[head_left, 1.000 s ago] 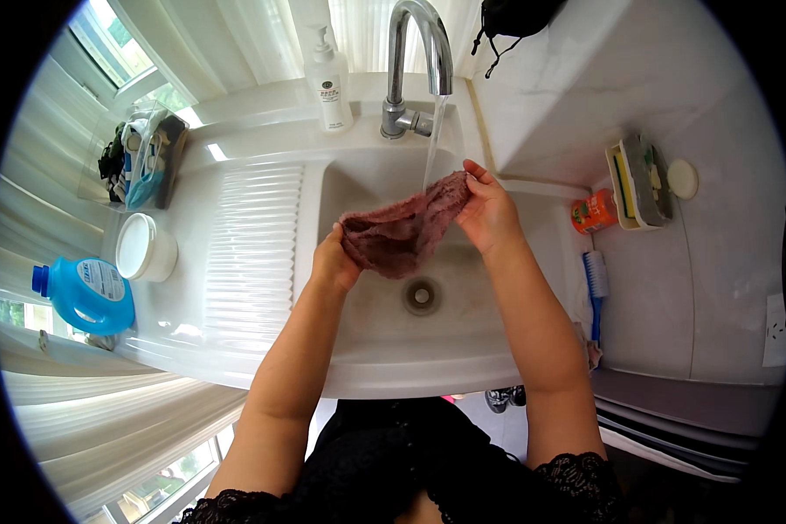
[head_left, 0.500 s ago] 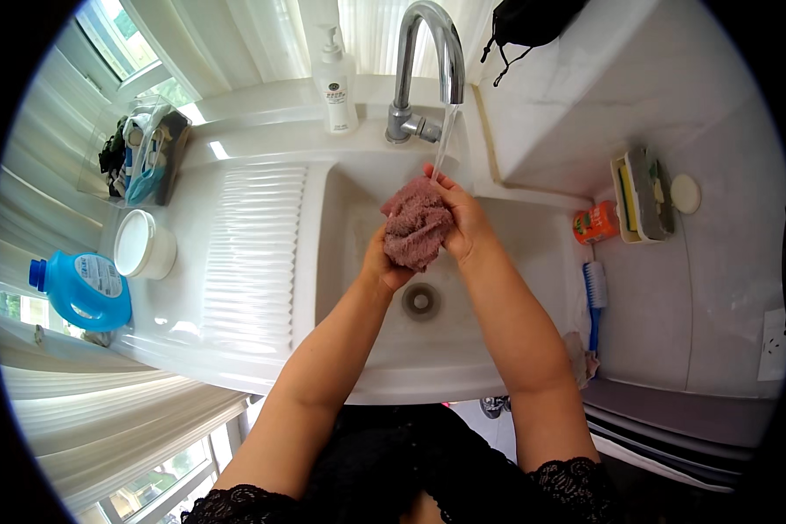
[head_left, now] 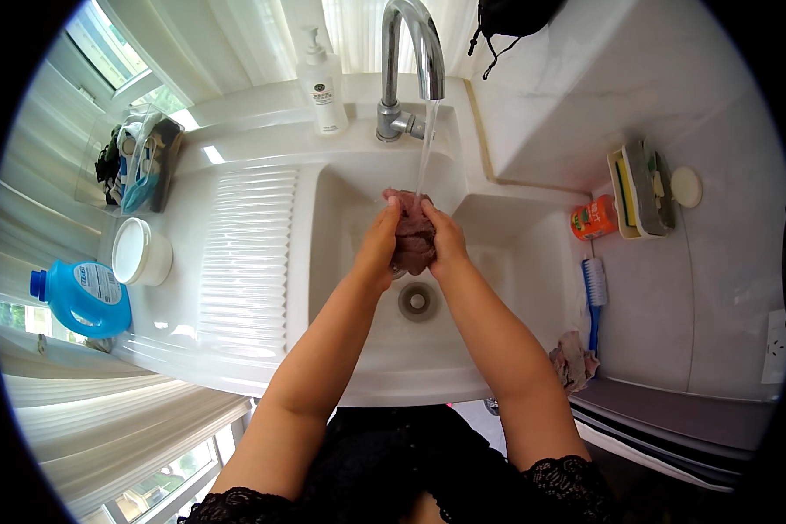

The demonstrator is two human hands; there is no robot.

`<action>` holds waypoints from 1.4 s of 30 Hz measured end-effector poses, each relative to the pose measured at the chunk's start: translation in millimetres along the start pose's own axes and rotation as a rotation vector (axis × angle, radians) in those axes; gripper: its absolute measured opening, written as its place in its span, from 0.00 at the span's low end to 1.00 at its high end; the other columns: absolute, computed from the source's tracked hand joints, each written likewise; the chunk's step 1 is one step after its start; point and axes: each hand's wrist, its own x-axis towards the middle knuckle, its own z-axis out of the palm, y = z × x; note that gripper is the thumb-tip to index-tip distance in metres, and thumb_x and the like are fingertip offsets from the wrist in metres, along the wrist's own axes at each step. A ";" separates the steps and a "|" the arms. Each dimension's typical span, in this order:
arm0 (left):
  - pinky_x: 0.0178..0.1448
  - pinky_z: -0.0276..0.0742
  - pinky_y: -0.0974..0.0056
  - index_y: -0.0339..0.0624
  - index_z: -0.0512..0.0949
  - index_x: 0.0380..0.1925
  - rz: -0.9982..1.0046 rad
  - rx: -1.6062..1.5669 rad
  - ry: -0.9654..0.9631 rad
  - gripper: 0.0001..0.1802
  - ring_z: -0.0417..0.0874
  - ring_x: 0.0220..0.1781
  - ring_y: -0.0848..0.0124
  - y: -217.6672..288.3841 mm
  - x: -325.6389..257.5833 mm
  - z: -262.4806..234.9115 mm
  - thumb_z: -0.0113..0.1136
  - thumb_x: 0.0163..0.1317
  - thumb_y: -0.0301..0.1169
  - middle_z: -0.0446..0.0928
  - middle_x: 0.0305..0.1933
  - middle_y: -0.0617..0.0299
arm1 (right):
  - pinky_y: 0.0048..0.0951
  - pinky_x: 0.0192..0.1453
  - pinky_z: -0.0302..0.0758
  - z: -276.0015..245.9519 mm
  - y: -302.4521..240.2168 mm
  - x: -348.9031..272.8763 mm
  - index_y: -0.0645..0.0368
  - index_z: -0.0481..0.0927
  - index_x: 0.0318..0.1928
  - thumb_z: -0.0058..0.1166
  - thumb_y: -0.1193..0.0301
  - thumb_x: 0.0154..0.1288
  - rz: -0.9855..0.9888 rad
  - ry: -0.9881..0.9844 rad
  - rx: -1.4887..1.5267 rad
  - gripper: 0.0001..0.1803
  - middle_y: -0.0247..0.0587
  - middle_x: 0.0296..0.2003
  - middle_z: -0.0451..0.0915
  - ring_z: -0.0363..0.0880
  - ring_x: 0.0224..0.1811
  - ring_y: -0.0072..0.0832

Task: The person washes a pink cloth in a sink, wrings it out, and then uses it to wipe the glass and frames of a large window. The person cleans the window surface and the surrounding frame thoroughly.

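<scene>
Over the white sink basin (head_left: 349, 210), my left hand (head_left: 379, 243) and my right hand (head_left: 445, 243) press a bunched reddish-brown cloth (head_left: 413, 236) between them. A stream of water (head_left: 425, 148) falls from the chrome tap (head_left: 410, 52) onto the top of the cloth. The drain (head_left: 417, 300) lies just below my hands. Both forearms reach in from the lower edge.
A ribbed draining board (head_left: 249, 253) lies left of the basin, with a white bowl (head_left: 140, 253) and a blue detergent bottle (head_left: 83, 297) beyond it. A white pump bottle (head_left: 321, 83) stands by the tap. On the right are an orange bottle (head_left: 594, 218), sponges (head_left: 637, 188), a blue brush (head_left: 594, 293) and a crumpled rag (head_left: 572, 360).
The cloth was spread out between my hands a second ago. Now it is squeezed into a tight bunch, and both hands have come together under the running water.
</scene>
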 end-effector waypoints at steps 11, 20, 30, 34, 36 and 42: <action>0.58 0.77 0.57 0.41 0.70 0.56 -0.017 -0.490 -0.028 0.31 0.78 0.56 0.60 -12.5 30.5 -13.1 0.36 0.73 0.57 0.75 0.55 0.55 | 0.44 0.62 0.67 38.7 3.5 -29.4 0.62 0.76 0.51 0.63 0.57 0.60 -1.064 0.081 -1.081 0.25 0.54 0.58 0.72 0.69 0.60 0.51; 0.39 0.77 0.60 0.44 0.76 0.43 -0.168 -0.381 0.233 0.21 0.79 0.40 0.66 -13.9 40.7 18.6 0.45 0.73 0.49 0.78 0.39 0.60 | 0.43 0.41 0.73 17.0 -3.0 9.8 0.61 0.77 0.31 0.58 0.57 0.63 -0.735 0.239 -1.044 0.18 0.51 0.33 0.79 0.77 0.36 0.48; 0.36 0.76 0.58 0.35 0.79 0.39 0.037 -0.213 0.395 0.14 0.80 0.38 0.65 -23.5 51.9 7.7 0.51 0.67 0.35 0.79 0.37 0.55 | 0.40 0.34 0.74 25.3 3.2 21.3 0.65 0.76 0.24 0.56 0.64 0.56 -0.659 0.258 -0.935 0.15 0.51 0.21 0.78 0.76 0.25 0.46; 0.39 0.77 0.59 0.33 0.79 0.41 0.030 -0.146 0.420 0.16 0.80 0.40 0.65 -24.0 47.3 2.5 0.51 0.66 0.36 0.79 0.40 0.54 | 0.36 0.37 0.76 30.3 2.5 16.0 0.62 0.80 0.28 0.56 0.64 0.55 -0.487 0.261 -0.966 0.13 0.48 0.25 0.81 0.79 0.28 0.39; 0.45 0.77 0.58 0.34 0.77 0.45 -0.011 -0.065 0.436 0.19 0.80 0.45 0.63 -22.3 41.1 0.0 0.49 0.69 0.39 0.78 0.45 0.53 | 0.34 0.39 0.77 29.9 -0.2 17.7 0.60 0.82 0.33 0.57 0.61 0.60 -0.303 0.230 -1.006 0.14 0.42 0.30 0.84 0.81 0.33 0.32; 0.64 0.74 0.50 0.34 0.66 0.60 -0.133 -0.346 0.049 0.28 0.75 0.62 0.55 16.4 6.9 -26.6 0.40 0.74 0.48 0.72 0.60 0.48 | 0.34 0.45 0.77 16.8 -49.8 5.1 0.59 0.80 0.46 0.50 0.45 0.68 0.299 0.193 -0.721 0.27 0.41 0.45 0.81 0.82 0.43 0.34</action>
